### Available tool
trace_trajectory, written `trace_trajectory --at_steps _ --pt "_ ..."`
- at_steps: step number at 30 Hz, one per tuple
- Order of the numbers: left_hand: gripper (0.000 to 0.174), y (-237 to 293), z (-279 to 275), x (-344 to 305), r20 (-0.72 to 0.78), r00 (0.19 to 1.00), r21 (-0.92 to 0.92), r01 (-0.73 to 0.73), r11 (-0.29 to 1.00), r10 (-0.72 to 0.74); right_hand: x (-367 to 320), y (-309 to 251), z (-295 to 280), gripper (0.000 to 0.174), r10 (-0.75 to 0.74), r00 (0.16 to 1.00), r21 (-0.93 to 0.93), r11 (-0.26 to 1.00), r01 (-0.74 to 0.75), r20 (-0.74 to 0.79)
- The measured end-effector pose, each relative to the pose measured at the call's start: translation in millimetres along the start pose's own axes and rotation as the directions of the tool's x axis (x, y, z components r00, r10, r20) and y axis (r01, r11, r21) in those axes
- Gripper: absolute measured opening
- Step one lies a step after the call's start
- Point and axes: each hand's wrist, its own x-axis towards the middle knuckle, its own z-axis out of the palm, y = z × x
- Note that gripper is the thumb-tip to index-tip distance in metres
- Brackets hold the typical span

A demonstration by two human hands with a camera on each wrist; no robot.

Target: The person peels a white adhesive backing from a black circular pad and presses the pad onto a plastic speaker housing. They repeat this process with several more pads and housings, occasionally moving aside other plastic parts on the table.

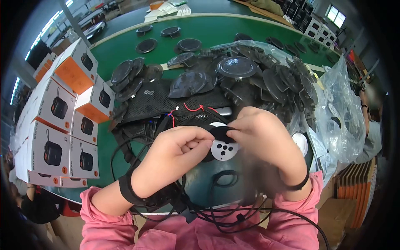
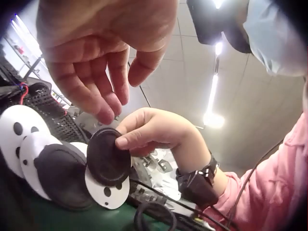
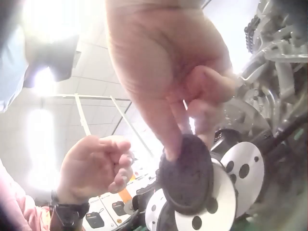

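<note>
My right hand [image 1: 264, 135] pinches a round black pad [image 2: 109, 156] with a raised rim between thumb and fingers. The pad overlaps a white disc with round black holes [image 1: 225, 151] in the head view. My left hand [image 1: 173, 152] hovers just left of the pad, thumb and index finger close to its edge. In the left wrist view the fingers of that hand hang loosely curled with nothing between them. Beside the held pad, another black pad [image 2: 65, 175] lies against white discs [image 2: 21, 132] with holes. Part of the held pad is hidden by my right fingers.
White and orange boxes [image 1: 52, 146] are stacked at the left. Many dark round covers with clear fronts [image 1: 237, 67] pile up behind the hands, by a black mesh basket [image 1: 146, 100]. Black cables [image 1: 216, 208] loop in front. Clear plastic bags [image 1: 341, 112] lie at the right.
</note>
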Motion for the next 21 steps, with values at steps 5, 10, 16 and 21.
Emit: trace_trajectory --at_steps 5,10,16,21 --pt "0.017 -2.5 10.7 4.6 -0.103 0.99 -0.411 -0.126 0.903 0.092 -5.9 -26.9 18.1 0.03 -0.24 0.885 -0.093 0.971 0.221 -0.4" --pt "0.022 -20.0 17.7 3.7 -0.185 0.965 -0.383 -0.246 0.891 0.187 -3.7 -16.6 25.8 0.031 -0.267 0.885 0.008 0.957 0.291 -0.382" --pt "0.022 -31.3 16.0 6.3 -0.242 0.945 -0.377 -0.301 0.876 0.221 -5.9 -15.4 29.8 0.022 -0.164 0.911 0.238 0.934 0.268 -0.379" --pt "0.018 -31.5 17.7 6.7 -0.263 0.922 -0.345 -0.365 0.865 0.284 -8.1 -14.7 31.9 0.018 -0.156 0.904 0.281 0.917 0.282 -0.398"
